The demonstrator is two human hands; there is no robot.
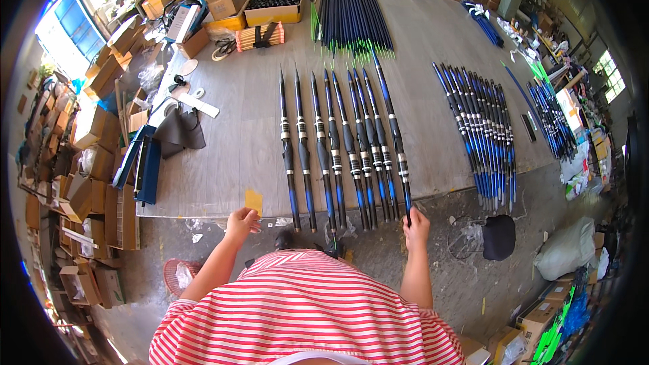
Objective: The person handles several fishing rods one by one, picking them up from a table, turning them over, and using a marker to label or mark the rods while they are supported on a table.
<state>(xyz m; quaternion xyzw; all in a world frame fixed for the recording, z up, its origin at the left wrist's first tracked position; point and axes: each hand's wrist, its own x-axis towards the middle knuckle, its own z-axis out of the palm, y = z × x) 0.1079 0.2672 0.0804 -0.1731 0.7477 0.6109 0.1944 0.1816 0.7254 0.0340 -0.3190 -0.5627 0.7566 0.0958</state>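
Several dark telescopic fishing rods (321, 135) with blue butts and silver reel seats lie side by side on the grey table (230, 149), tips pointing away from me. My right hand (417, 227) is closed round the butt of the rightmost fishing rod (394, 125) in this row, at the table's near edge. That rod slants away to the left, its tip by a bundle of thin dark rod sections (355, 20) with green ends. At the near edge, left of the row, my left hand (241, 224) is loosely open beside a yellow square patch (253, 201).
More fishing rods (483, 132) lie fanned at the table's right, with another group (551, 115) beyond. A blue tool (143, 162) and dark cloth (180, 130) sit at the left edge. Cardboard boxes (101, 128) crowd the left; a black stool (499, 237) stands at right.
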